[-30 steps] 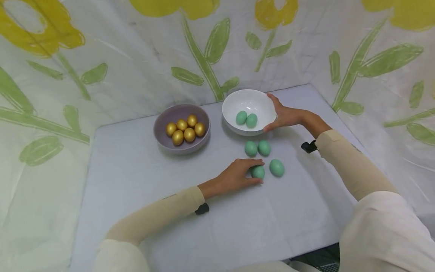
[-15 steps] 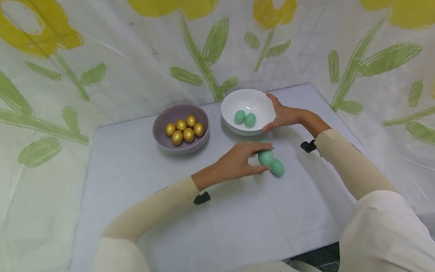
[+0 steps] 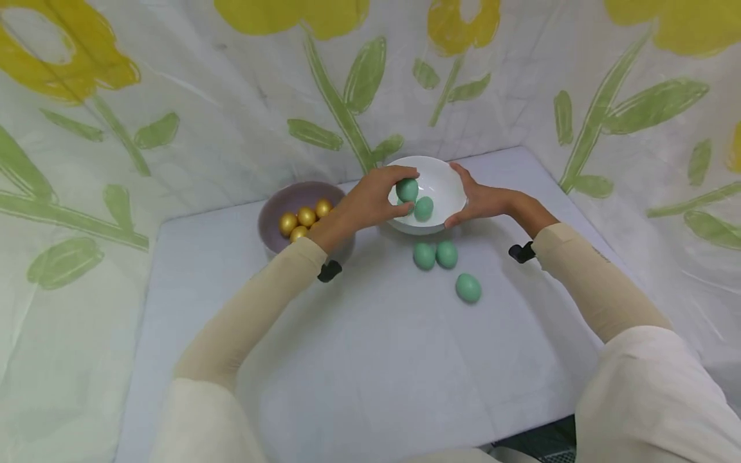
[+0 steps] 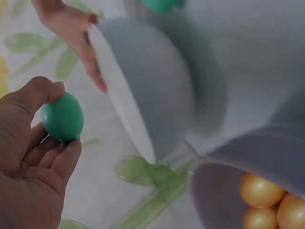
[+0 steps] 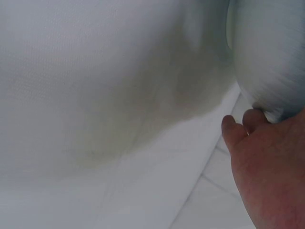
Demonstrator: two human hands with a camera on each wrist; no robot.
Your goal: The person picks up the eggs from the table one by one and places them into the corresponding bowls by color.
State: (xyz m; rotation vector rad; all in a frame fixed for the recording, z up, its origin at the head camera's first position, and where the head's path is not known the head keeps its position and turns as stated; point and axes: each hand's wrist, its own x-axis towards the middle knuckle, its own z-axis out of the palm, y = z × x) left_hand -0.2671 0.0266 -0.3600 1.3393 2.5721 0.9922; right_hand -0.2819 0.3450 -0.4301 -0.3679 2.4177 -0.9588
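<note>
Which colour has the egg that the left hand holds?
The egg is green; the left wrist view shows it best.

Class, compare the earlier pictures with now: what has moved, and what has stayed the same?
The left hand has lifted a green egg off the table and carried it forward and slightly left, over the white bowl. Nothing has been let go. The right hand still holds that bowl, and three other eggs remain on the table.

Near the far edge of the bench (image 3: 359,360), the white bowl (image 3: 444,183) is smooth and glossy, the mauve bowl (image 3: 273,209) smooth but matt. Golden eggs (image 3: 306,215) shine like metal — the green eggs (image 3: 447,254) look smooth and satiny. Matt, finely woven cloth (image 5: 57,86) covers the bench.
</note>
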